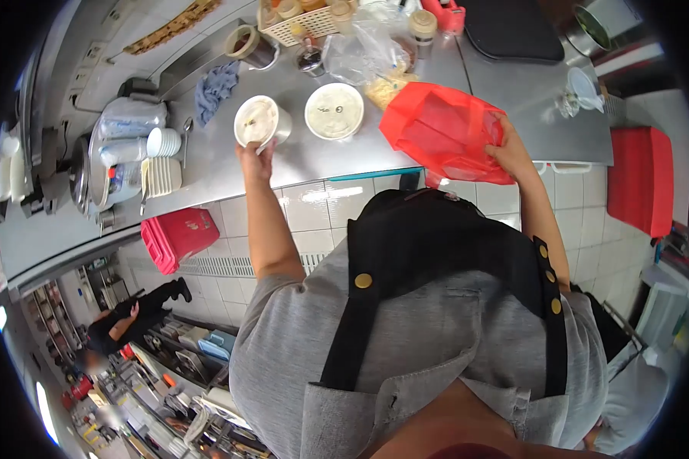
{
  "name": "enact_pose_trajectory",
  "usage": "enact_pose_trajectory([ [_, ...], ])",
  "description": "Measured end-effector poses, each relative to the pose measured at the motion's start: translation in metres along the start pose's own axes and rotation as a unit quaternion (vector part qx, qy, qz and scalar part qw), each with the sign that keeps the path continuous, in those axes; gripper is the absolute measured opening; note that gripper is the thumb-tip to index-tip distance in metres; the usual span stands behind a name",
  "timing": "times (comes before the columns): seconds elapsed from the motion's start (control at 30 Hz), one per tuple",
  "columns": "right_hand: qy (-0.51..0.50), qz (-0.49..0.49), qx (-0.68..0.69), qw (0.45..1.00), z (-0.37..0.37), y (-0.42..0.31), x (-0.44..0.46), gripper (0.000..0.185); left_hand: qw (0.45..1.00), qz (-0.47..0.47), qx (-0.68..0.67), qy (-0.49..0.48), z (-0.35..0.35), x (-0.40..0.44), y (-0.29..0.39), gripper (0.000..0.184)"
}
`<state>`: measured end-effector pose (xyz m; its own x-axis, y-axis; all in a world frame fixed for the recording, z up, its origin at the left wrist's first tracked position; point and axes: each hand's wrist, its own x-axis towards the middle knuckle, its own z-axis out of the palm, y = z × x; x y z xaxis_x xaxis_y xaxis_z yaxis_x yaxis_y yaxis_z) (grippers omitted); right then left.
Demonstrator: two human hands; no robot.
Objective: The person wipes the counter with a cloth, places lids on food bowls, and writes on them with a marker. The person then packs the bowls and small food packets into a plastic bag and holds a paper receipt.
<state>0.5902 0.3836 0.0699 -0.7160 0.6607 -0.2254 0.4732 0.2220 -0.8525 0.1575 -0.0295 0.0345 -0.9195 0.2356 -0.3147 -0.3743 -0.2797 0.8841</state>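
My left hand point(258, 159) grips the near side of a round white tub point(277, 128) with a pale lid, at the front of the steel counter. A second lidded white tub point(334, 112), with small dark marks on its lid, stands to its right, touched by neither hand. At the counter's front edge, my right hand point(509, 151) is closed on the side of a red bag point(436, 126). The bag lies slanted with its mouth partly open; whether anything is inside cannot be made out.
Behind the tubs are a clear plastic bag point(366, 53), a jar of dark liquid point(251, 47) and a basket of bottles point(302, 29). A blue cloth point(215, 90) and stacked white cups point(163, 142) lie left. A red bin point(180, 236) stands below; another person point(134, 317) is farther back.
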Motion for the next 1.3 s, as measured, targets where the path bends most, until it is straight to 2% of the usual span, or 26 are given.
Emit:
enact_pose_trajectory([
  [0.03, 0.002, -0.026, -0.028, 0.999, -0.001, -0.003, -0.002, 0.081, 1.000, -0.022, -0.006, 0.009, -0.003, 0.003, 0.004, 0.068],
  [0.1, 0.010, -0.022, -0.034, 0.999, -0.002, -0.012, -0.007, 0.083, 0.997, 0.049, -0.052, 0.037, 0.017, -0.016, 0.015, 0.072],
  [0.13, 0.007, -0.027, -0.037, 0.999, -0.001, -0.017, -0.008, 0.084, 0.991, 0.090, -0.081, -0.050, 0.026, -0.030, 0.030, 0.072],
  [0.17, 0.016, -0.018, -0.039, 0.999, 0.001, -0.017, -0.007, 0.084, 0.986, 0.121, -0.072, -0.083, 0.050, -0.050, 0.047, 0.072],
  [0.2, 0.017, -0.024, -0.042, 0.999, 0.003, -0.014, -0.005, 0.084, 0.983, 0.111, -0.060, -0.137, 0.068, -0.067, 0.064, 0.069],
  [0.33, 0.015, -0.020, -0.041, 0.999, 0.008, -0.018, -0.002, 0.085, 0.946, -0.044, 0.022, -0.320, 0.160, -0.141, 0.092, 0.063],
  [0.43, 0.004, -0.031, -0.001, 1.000, 0.014, -0.003, 0.006, 0.095, 0.879, -0.252, -0.020, -0.405, 0.215, -0.183, 0.051, 0.060],
  [0.53, 0.002, 0.014, -0.019, 1.000, 0.012, -0.033, -0.005, 0.090, 0.776, -0.481, -0.097, -0.397, 0.234, -0.190, -0.019, 0.052],
  [0.57, -0.012, -0.002, -0.008, 1.000, 0.013, -0.021, 0.001, 0.098, 0.765, -0.556, -0.095, -0.310, 0.238, -0.189, -0.041, 0.049],
  [0.6, -0.012, -0.004, -0.010, 1.000, 0.008, -0.023, -0.002, 0.098, 0.766, -0.554, -0.097, -0.311, 0.241, -0.185, -0.055, 0.049],
  [0.67, -0.055, -0.025, -0.101, 0.993, -0.002, -0.031, -0.013, 0.105, 0.816, -0.523, -0.073, -0.235, 0.249, -0.174, -0.078, 0.044],
  [0.7, -0.054, -0.034, -0.104, 0.992, -0.003, -0.032, -0.018, 0.110, 0.849, -0.458, -0.056, -0.259, 0.256, -0.173, -0.079, 0.046],
  [0.73, -0.053, -0.034, -0.104, 0.993, -0.002, -0.033, -0.021, 0.110, 0.848, -0.458, -0.056, -0.259, 0.259, -0.178, -0.081, 0.046],
  [0.77, -0.059, -0.020, -0.130, 0.990, 0.000, -0.035, -0.023, 0.110, 0.914, -0.312, 0.044, -0.256, 0.263, -0.183, -0.084, 0.049],
  [0.8, -0.063, -0.006, -0.155, 0.986, -0.001, -0.037, -0.024, 0.110, 0.947, -0.154, 0.141, -0.244, 0.269, -0.188, -0.082, 0.052],
  [0.87, -0.055, -0.016, -0.176, 0.983, 0.003, -0.031, -0.021, 0.109, 0.941, -0.100, 0.173, -0.273, 0.258, -0.179, -0.101, 0.058],
  [0.93, -0.019, 0.009, -0.215, 0.976, 0.009, -0.040, -0.023, 0.107, 0.844, 0.014, 0.443, -0.301, 0.249, -0.174, -0.097, 0.054],
  [0.97, -0.017, 0.006, -0.215, 0.977, 0.009, -0.046, -0.025, 0.107, 0.724, 0.177, 0.596, -0.298, 0.237, -0.163, -0.100, 0.057],
  [1.0, -0.001, 0.024, -0.197, 0.980, 0.006, -0.058, -0.028, 0.101, 0.724, 0.182, 0.596, -0.297, 0.240, -0.163, -0.086, 0.057],
  [1.07, 0.017, 0.041, -0.178, 0.983, 0.004, -0.064, -0.027, 0.095, 0.668, 0.251, 0.666, -0.214, 0.249, -0.177, -0.048, 0.058],
  [1.1, 0.010, 0.006, -0.183, 0.983, 0.002, -0.063, -0.025, 0.092, 0.683, 0.348, 0.618, -0.175, 0.249, -0.177, -0.040, 0.056],
  [1.13, 0.004, -0.028, -0.187, 0.982, 0.001, -0.060, -0.024, 0.089, 0.682, 0.350, 0.618, -0.176, 0.250, -0.170, -0.041, 0.056],
  [1.2, 0.005, -0.034, -0.186, 0.982, 0.001, -0.056, -0.018, 0.087, 0.633, 0.438, 0.618, -0.160, 0.252, -0.144, -0.056, 0.048],
  [1.23, 0.004, -0.041, -0.186, 0.982, 0.000, -0.054, -0.014, 0.086, 0.628, 0.331, 0.667, -0.226, 0.242, -0.112, -0.072, 0.042],
  [1.27, 0.008, -0.042, -0.185, 0.982, 0.000, -0.050, -0.011, 0.086, 0.627, 0.334, 0.666, -0.227, 0.248, -0.101, -0.067, 0.042],
  [1.3, 0.018, -0.053, -0.203, 0.978, 0.001, -0.045, -0.009, 0.088, 0.686, 0.224, 0.644, -0.254, 0.254, -0.094, -0.062, 0.038],
])
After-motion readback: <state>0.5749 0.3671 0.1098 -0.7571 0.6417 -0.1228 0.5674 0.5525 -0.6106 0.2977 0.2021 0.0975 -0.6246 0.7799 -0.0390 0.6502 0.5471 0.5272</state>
